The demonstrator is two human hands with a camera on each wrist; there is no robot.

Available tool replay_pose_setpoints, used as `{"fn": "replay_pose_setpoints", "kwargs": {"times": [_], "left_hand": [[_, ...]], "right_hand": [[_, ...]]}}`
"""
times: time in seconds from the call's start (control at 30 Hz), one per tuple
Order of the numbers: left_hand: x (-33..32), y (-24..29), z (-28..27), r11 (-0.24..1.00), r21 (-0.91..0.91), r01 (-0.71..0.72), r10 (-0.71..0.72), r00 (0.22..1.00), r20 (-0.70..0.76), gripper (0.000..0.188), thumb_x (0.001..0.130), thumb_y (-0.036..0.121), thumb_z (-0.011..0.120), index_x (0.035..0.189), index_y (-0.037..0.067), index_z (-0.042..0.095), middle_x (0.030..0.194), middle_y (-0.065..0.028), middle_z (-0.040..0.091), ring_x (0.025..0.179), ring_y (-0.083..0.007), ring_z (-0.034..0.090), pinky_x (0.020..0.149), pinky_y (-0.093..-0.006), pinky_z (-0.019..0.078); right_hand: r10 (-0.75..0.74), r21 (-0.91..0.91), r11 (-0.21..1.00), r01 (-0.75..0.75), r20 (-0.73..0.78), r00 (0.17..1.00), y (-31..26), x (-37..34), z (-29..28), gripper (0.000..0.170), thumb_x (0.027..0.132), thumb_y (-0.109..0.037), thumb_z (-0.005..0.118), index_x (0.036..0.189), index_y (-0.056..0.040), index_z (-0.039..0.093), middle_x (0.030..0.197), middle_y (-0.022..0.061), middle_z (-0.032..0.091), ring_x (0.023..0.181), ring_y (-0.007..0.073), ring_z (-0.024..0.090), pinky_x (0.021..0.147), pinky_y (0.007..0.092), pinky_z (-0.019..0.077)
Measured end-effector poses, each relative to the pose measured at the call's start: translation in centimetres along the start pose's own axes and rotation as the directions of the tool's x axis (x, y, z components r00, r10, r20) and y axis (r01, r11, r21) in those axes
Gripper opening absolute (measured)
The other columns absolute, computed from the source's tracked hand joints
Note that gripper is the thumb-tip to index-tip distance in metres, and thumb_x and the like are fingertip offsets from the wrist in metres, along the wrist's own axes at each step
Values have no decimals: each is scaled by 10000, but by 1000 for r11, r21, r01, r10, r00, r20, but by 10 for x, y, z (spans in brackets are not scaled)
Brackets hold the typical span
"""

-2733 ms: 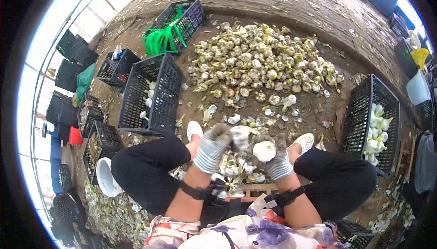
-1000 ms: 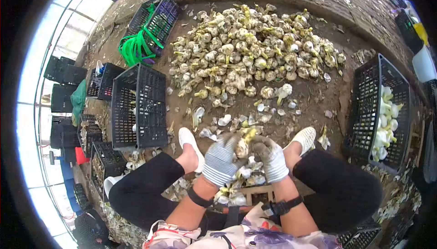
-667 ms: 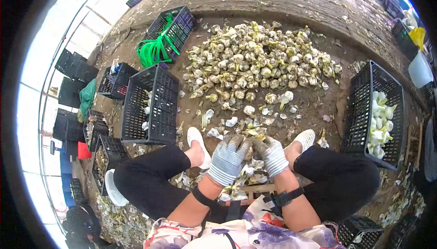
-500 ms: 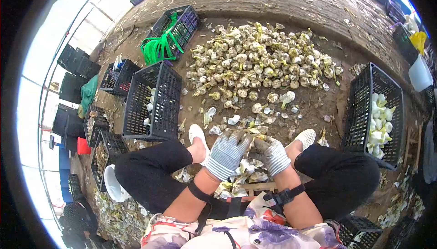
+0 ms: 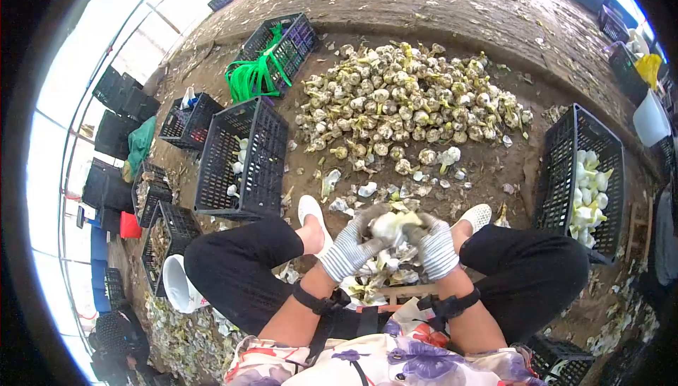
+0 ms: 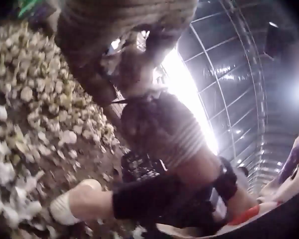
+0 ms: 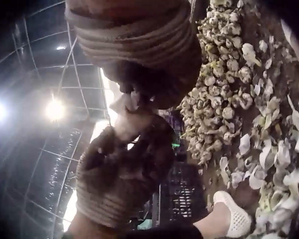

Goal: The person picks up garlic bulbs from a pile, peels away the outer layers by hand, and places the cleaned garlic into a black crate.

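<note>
Between my two gloved hands is a pale garlic bulb (image 5: 390,226), slightly blurred in the head view. My left hand (image 5: 353,243), in a grey-and-white striped glove with dark, dirty fingers, grips it from the left. From the other side my right hand (image 5: 434,246), gloved alike, pinches it with the fingertips. In the right wrist view a whitish part of the bulb (image 7: 131,122) shows between the dark fingers of both hands. Loose garlic skins (image 5: 374,276) lie beneath the hands. Beyond the feet rises a large heap of unpeeled garlic (image 5: 409,103).
A black crate (image 5: 583,181) with cleaned white garlic stands at the right. Another black crate (image 5: 244,163) at the left holds a few bulbs. Behind it, a crate (image 5: 296,40) carries green straps (image 5: 251,79). A white bucket (image 5: 182,287) stands by the left knee.
A white bulb was in the right hand at first. Later a dirty, yellow-stemmed bulb came between both hands. The hands drew close over it; now they sit slightly apart and the bulb looks whiter.
</note>
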State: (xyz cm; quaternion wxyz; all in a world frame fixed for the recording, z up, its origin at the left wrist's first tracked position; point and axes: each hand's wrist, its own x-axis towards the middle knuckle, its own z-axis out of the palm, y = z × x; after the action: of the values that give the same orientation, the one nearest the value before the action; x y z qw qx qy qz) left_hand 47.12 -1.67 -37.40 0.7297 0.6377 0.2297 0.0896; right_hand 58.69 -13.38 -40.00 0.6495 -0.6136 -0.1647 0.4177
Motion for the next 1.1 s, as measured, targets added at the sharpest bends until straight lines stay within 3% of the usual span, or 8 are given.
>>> {"fn": "replay_pose_setpoints", "kwargs": {"times": [0.1, 0.23, 0.4, 0.43, 0.57, 0.77, 0.9, 1.1], "left_hand": [[12, -37, 5, 963, 244, -117, 176, 956, -236, 359, 799, 151, 608, 1110, 23, 480, 1014, -62, 535, 934, -164, 499, 811, -278, 414], [41, -63, -14, 941, -313, -128, -34, 885, -464, 229, 878, 269, 519, 919, 52, 578, 803, -15, 568, 673, -101, 528, 576, -235, 455], [34, -7, -6, 775, -604, -186, -35, 942, -334, 442, 811, 459, 534, 824, 19, 575, 734, -80, 589, 602, -181, 569, 491, -267, 484], [20, 15, -18, 586, -810, 8, 78, 995, 67, 484, 821, 505, 490, 898, 36, 579, 803, -89, 602, 644, -170, 603, 533, -285, 520], [-1, 27, -17, 845, -458, -275, 138, 941, -308, 552, 797, 535, 503, 1001, 22, 511, 807, -84, 558, 675, -148, 578, 529, -272, 508], [-20, 28, -1, 893, 254, -370, 414, 899, -143, 801, 658, 534, 661, 1200, 20, 372, 1133, -135, 431, 1040, -264, 459, 874, -354, 372], [-16, 35, -4, 894, 289, -342, 388, 914, -118, 735, 666, 324, 724, 1251, 43, 378, 1228, -129, 427, 1088, -221, 471, 935, -387, 357], [-13, 53, 3, 210, 953, -220, 536, 841, 76, 138, 679, 183, 652, 781, 99, 615, 681, -59, 605, 616, -246, 573, 567, -350, 430]], "right_hand": [[-285, -330, 895, 300, 94, 954, 7, -6, 10, 125, 783, -49, 565, 877, 31, 585, 759, 36, 576, 666, 61, 492, 583, 220, 421], [208, 567, 812, -141, -56, 977, 34, 21, -2, 165, 778, -14, 592, 937, -6, 546, 758, 44, 585, 651, 124, 567, 556, 237, 469], [242, 328, 929, -172, -187, 952, 50, 33, -5, 107, 791, -44, 598, 884, -11, 559, 746, 26, 572, 624, 107, 537, 537, 228, 448], [278, 295, 933, -208, -218, 935, 55, 34, -4, 104, 794, -49, 593, 880, -2, 557, 751, 25, 571, 634, 109, 538, 543, 228, 448], [215, -666, 736, 122, 400, 891, 54, 27, 11, 521, 721, -123, 668, 1172, 10, 446, 919, 117, 595, 836, 222, 552, 742, 305, 456], [-28, 352, 924, -152, 456, 889, -7, -5, 32, 675, 708, -81, 676, 1273, 12, 317, 1107, 114, 500, 958, 162, 507, 782, 290, 464], [49, 292, 946, -138, 293, 955, -13, -8, 13, 519, 751, -106, 641, 1196, 28, 411, 982, 90, 560, 843, 139, 547, 720, 257, 474], [75, 101, 989, -105, 265, 961, -12, -9, 12, 420, 774, -100, 609, 1134, 37, 441, 940, 85, 558, 808, 122, 525, 694, 248, 457]]}}
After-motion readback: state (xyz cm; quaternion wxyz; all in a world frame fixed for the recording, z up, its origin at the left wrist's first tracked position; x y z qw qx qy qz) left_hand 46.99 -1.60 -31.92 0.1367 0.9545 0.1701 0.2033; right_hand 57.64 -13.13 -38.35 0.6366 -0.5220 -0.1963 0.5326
